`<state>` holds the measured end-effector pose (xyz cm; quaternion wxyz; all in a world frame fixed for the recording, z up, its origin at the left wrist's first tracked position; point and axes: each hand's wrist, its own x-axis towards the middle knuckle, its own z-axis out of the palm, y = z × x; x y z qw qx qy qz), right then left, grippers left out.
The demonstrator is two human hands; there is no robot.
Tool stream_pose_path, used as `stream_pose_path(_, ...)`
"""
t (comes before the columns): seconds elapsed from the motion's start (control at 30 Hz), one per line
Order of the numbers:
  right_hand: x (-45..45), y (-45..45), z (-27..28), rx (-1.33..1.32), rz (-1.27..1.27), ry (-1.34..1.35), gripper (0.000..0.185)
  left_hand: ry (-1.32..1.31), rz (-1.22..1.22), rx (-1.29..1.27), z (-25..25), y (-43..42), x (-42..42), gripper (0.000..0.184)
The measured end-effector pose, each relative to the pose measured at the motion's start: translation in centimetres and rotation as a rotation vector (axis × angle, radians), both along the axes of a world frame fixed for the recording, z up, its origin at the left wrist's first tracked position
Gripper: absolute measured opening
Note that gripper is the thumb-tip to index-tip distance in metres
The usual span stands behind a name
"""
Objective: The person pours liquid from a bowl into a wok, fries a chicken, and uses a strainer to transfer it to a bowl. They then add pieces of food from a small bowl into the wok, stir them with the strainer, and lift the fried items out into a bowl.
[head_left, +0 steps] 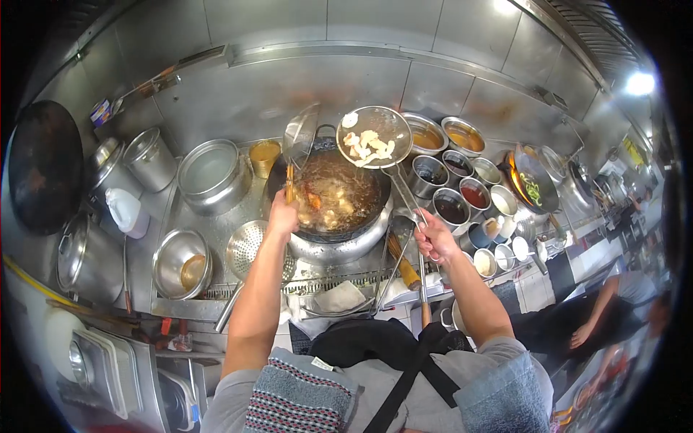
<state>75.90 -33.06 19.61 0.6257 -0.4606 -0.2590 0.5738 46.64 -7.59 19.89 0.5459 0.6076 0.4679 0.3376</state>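
Observation:
My left hand (284,215) is closed round the wooden handle of what looks like a strainer (302,133). Its wide grey head is tilted on edge over the far left rim of the wok. In my right hand (434,237) is the long metal handle of a round mesh skimmer (401,128). Pale pieces of food (368,146) lie in the skimmer, above the wok's far right side. Between my hands, the dark wok (321,235) holds bubbling brown oil (354,189) with pale pieces and an orange-red piece (313,200) in it.
Left stand a large pot (209,177), a metal bowl (182,263) and a perforated ladle (249,249). Sauce containers (451,207) crowd the right, beside a pan with green vegetables (533,180). A brush (404,263) lies in front. A co-worker's hand (581,335) shows at right.

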Motion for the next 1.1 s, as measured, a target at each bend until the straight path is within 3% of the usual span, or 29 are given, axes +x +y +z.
stream_pose_path(0.1, -1.1, -0.3, 0.4, -0.076, 0.061, -0.075, 0.047, -0.266, -0.097, -0.320, 0.4, -3.0, 0.2, 0.030)
stream_pose_path(0.27, -2.6, -0.4, -2.2, -0.100, 0.085, -0.221, 0.057, -0.553, -0.314, -0.663, 0.1, -9.0, -0.7, 0.027)
stream_pose_path(0.37, -2.9, -1.3, -4.0, -0.284, 0.109, -0.726, 0.063, -0.663, -0.409, -0.830, -2.3, -10.8, -1.8, 0.026)
stream_pose_path(0.4, -2.4, -1.7, -5.1, -0.292, 0.113, -0.716, 0.063, -0.695, -0.452, -0.893, -3.5, -11.1, -2.2, 0.026)
stream_pose_path(0.47, -1.7, -2.4, -6.9, -0.167, 0.003, -1.292, 0.060, -0.698, -0.478, -0.897, -5.2, -11.1, -3.5, 0.027)
stream_pose_path(0.63, -1.1, -3.2, -6.3, -0.196, 0.033, -1.098, 0.057, -0.545, -0.463, -0.873, -7.5, -9.7, -6.8, 0.034)
stream_pose_path(0.8, -1.5, -4.2, -5.8, -0.260, 0.039, -1.111, 0.058, -0.267, -0.447, -0.767, -8.0, -5.5, -10.4, 0.047)
stream_pose_path(0.87, -0.9, -4.5, -7.4, -0.249, -0.025, -1.020, 0.059, -0.231, -0.410, -0.777, -5.0, -5.2, -11.1, 0.053)
stream_pose_path(0.93, -0.5, -4.6, -7.5, -0.226, -0.055, -1.128, 0.058, -0.169, -0.426, -0.760, -4.2, -3.2, -12.4, 0.056)
stream_pose_path(1.0, -0.7, -5.1, -6.0, -0.344, -0.065, -0.833, 0.058, -0.130, -0.438, -0.743, -3.3, -1.7, -13.1, 0.060)
stream_pose_path(1.1, -0.4, -5.2, -6.9, -0.238, -0.124, -0.774, 0.059, 0.055, -0.481, -0.662, -0.2, 0.0, -13.4, 0.057)
